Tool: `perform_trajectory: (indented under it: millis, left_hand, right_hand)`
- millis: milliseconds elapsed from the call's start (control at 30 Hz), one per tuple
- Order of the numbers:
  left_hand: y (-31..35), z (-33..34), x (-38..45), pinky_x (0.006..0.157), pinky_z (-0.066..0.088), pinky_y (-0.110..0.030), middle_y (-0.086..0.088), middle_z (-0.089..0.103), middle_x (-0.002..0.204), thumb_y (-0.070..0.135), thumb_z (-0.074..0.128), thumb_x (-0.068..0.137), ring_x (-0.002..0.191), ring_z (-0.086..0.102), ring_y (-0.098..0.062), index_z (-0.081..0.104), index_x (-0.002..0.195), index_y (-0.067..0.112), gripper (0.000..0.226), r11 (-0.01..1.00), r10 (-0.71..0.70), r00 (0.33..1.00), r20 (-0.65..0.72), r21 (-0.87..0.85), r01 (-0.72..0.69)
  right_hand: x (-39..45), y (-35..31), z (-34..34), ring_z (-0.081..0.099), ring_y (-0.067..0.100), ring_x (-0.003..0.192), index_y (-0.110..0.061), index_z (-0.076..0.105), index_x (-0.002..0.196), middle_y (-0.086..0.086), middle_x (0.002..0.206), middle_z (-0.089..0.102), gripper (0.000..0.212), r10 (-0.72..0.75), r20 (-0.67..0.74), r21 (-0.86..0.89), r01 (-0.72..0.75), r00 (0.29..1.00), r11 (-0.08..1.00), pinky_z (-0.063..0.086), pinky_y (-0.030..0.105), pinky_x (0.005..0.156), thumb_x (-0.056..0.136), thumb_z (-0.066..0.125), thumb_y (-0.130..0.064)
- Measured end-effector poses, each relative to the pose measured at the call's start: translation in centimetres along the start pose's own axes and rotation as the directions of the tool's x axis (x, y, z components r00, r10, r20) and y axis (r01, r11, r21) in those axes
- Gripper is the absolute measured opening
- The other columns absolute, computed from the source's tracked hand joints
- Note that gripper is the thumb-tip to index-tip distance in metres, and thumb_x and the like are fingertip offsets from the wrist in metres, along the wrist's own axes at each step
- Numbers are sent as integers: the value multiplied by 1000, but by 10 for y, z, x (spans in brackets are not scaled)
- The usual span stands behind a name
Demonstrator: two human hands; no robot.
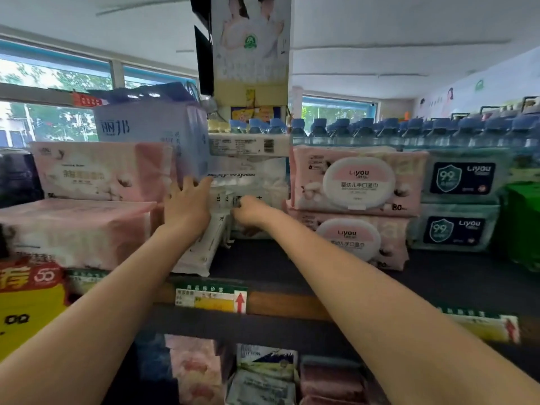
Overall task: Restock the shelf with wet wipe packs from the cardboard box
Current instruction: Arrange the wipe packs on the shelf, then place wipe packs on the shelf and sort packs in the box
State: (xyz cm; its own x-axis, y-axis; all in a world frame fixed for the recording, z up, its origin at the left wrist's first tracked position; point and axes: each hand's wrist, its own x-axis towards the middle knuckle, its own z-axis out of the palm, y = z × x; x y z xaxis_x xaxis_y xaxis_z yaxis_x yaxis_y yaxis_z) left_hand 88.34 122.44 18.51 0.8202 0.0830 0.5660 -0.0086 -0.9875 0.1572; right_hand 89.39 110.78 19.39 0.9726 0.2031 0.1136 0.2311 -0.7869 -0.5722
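Note:
Both my arms reach to the back of the top shelf (292,270). My left hand (187,206) lies with spread fingers against a row of slim white wet wipe packs (204,249) that stand on edge. My right hand (248,210) has its fingers curled on the front of a white "baby wipes" pack (257,182) stacked behind them. Another white pack (248,144) lies on top of that stack. The cardboard box is out of view.
Pink tissue bundles (96,171) are piled at the left, with a pale blue bundle (152,127) above. Pink Liyou wipe packs (356,182) and teal ones (464,176) stand at the right. Water bottles (409,130) line the back. A lower shelf holds more packs (263,375).

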Motion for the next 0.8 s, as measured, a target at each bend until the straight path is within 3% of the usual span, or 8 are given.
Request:
perform_trajectory:
  millis: [67, 167, 267, 433, 533, 633, 700, 800]
  left_hand:
    - [2, -5, -4, 99, 36, -50, -19, 39, 135, -2, 41, 86, 123, 37, -43, 34, 140, 18, 57, 999, 8, 999, -51, -41, -10]
    - [11, -12, -10, 100, 36, -48, -19, 41, 135, -1, 44, 85, 122, 39, -40, 38, 137, 15, 55, 986, 72, 995, -67, -149, -81]
    - [32, -21, -17, 101, 35, -48, -19, 42, 135, 5, 47, 87, 123, 40, -39, 43, 135, 12, 48, 943, 158, 986, -60, -288, -168]
    - [94, -42, -58, 99, 36, -47, -22, 40, 136, 20, 52, 91, 123, 40, -40, 41, 131, 5, 45, 841, 296, 933, -206, -406, -357]
    - [168, -44, -126, 96, 34, -49, -22, 39, 135, 21, 49, 91, 124, 39, -39, 39, 132, 4, 46, 665, 539, 789, -296, -426, -614]
    - [250, -49, -220, 93, 37, -51, -23, 42, 131, 16, 48, 88, 119, 42, -41, 39, 131, 3, 46, 375, 764, 593, -254, -574, -728]
    - [299, -54, -292, 93, 40, -52, -24, 42, 130, 15, 50, 86, 116, 45, -42, 39, 131, 1, 48, 160, 897, 375, -234, -619, -769]
    - [345, -68, -414, 93, 41, -50, -23, 43, 128, 15, 52, 86, 116, 45, -41, 39, 130, 3, 47, -139, 978, 6, -207, -678, -722]
  right_hand:
    - [-5, -2, 1, 48, 26, 89, -12, 38, 63, 4, 66, 39, 34, -6, -20, 12, 6, 1000, 1000, 47, 41, 96, 97, 41, -13]
    - [-21, -9, 2, 50, 28, 88, -5, 52, 74, 5, 68, 43, 25, -21, -40, 12, 21, 999, 1000, 50, 41, 90, 96, 40, -9]
    - [-44, -16, -8, 59, 33, 94, 1, 60, 92, 18, 92, 61, 21, -41, -104, 31, 44, 994, 999, 49, 33, 73, 95, 40, -6]
    - [-138, 21, -50, 56, 20, 65, 6, 56, 108, 17, 87, 58, 21, 62, -210, 408, 30, 976, 913, 50, 27, 63, 94, 40, 2]
    - [-235, 71, -75, 61, 19, 68, 0, 59, 99, 13, 86, 63, 18, 240, -288, 414, -105, 927, 904, 53, 27, 63, 93, 42, 2]
    - [-361, 124, -86, 61, 14, 65, -3, 60, 91, 8, 78, 63, 16, 483, -367, 400, -334, 795, 854, 52, 21, 57, 90, 45, 1]
    - [-459, 152, -80, 61, 14, 66, -3, 61, 98, 8, 83, 65, 15, 670, -409, 477, -481, 620, 736, 51, 22, 58, 92, 47, -4]
    - [-619, 171, -41, 61, 14, 70, 0, 56, 117, 12, 98, 64, 26, 875, -429, 663, -580, 225, 474, 51, 19, 57, 96, 47, -14]
